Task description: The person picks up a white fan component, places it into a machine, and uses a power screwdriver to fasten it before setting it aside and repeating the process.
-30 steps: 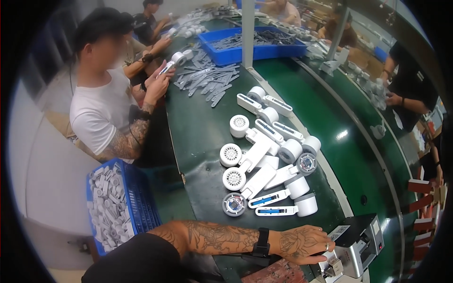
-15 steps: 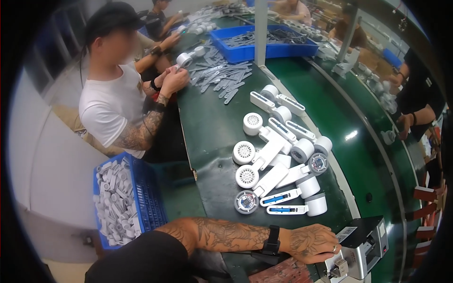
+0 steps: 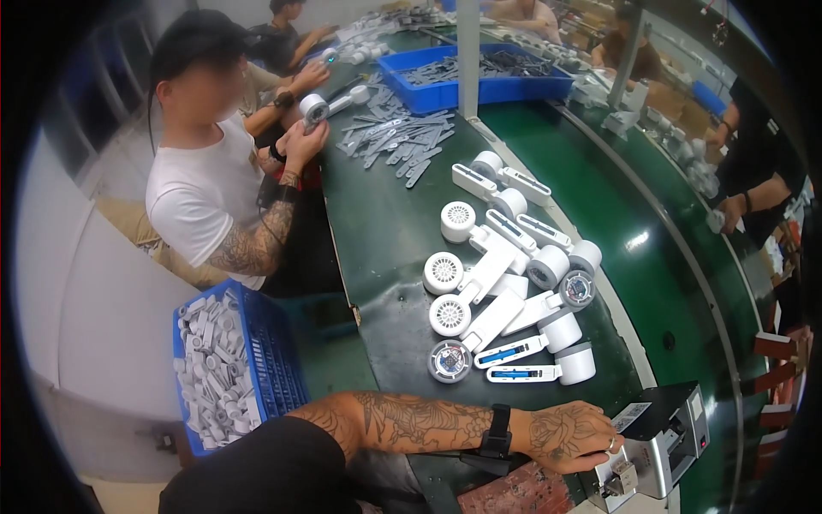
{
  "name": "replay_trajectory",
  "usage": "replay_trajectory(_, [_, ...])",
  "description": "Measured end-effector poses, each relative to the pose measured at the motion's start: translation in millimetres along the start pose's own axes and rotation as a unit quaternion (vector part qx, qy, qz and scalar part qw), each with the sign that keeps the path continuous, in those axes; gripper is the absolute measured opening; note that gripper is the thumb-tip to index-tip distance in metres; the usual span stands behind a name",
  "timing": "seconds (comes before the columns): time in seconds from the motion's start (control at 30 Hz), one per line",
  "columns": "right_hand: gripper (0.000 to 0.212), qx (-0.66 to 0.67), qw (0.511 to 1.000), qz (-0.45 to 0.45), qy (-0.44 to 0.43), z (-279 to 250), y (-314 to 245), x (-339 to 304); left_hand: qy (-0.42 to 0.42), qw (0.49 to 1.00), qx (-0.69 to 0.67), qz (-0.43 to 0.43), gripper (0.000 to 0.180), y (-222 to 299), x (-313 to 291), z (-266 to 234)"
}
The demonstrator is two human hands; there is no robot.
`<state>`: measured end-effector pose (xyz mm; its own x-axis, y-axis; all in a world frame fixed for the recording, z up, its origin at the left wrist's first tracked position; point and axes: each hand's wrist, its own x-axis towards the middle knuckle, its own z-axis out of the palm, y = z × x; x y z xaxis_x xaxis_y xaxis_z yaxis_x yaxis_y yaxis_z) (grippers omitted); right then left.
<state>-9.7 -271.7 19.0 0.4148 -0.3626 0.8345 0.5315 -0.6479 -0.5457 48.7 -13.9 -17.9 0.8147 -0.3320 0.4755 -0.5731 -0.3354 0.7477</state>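
Bench: as the scene is looked down on from the head, a dark green work surface point(image 3: 390, 317) is seen, bordered on its right by a pale rail and a glossy green belt point(image 3: 616, 193).
Tray and strips: grey strips point(image 3: 398, 141) are heaped beside a blue tray point(image 3: 514, 89), in which more dark strips are held; a pale post point(image 3: 467, 60) is set just in front of it.
Room: a co-worker point(image 3: 197, 193) in a white shirt and black cap is seated at the left, a white round-headed piece held in hand; further people are seen beyond and across the belt. A blue crate point(image 3: 282, 364) is filled with white parts.
White pieces: round-headed units point(image 3: 488, 274) are clustered mid-bench; blue inserts are shown in two open handles.
Device: at the lower right, a boxy silver machine point(image 3: 658, 463) is placed, topped by a black plate with a pale label; a small metal block and a red switch are borne on it.
Grip: the machine's near left edge is touched by the left hand point(image 3: 565, 435), palm down; whether anything is pinched cannot be told.
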Motion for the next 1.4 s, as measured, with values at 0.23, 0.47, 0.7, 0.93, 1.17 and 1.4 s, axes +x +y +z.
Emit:
replay_trajectory(0.23, [0.058, 0.136, 0.986, 0.037, -0.091, 3.1, -42.0, -14.7, 0.081, 0.993, 0.064, 0.061, 0.020, 1.1, -3.2, 10.8])
replay_trajectory(0.47, [0.075, 0.130, 0.989, 0.046, -0.058, -3.1, -45.1, -26.2, 0.075, 0.990, 0.059, 0.108, 0.015, 1.5, -4.7, 2.3])
replay_trajectory(0.7, [0.067, 0.275, 0.881, 0.352, -0.156, -43.2, -49.3, -26.5, 0.101, 0.982, 0.079, 0.140, 0.018, 4.8, 9.4, -16.4])
replay_trajectory(0.93, [0.064, 0.216, 0.912, 0.333, -0.106, -139.6, -85.0, -25.4, -0.026, 0.993, -0.038, 0.106, 0.013, 119.1, 44.5, 42.6])
replay_trajectory(1.17, [0.065, 0.121, 0.941, 0.313, -0.042, -160.1, -94.1, -27.1, -0.262, 0.962, 0.077, -0.033, 0.055, 150.6, 74.3, 218.6])
replay_trajectory(1.4, [0.069, 0.124, 0.952, 0.278, -0.036, -168.2, -79.9, -31.8, -0.160, 0.980, 0.105, -0.059, 0.057, 138.4, 45.4, 291.1])
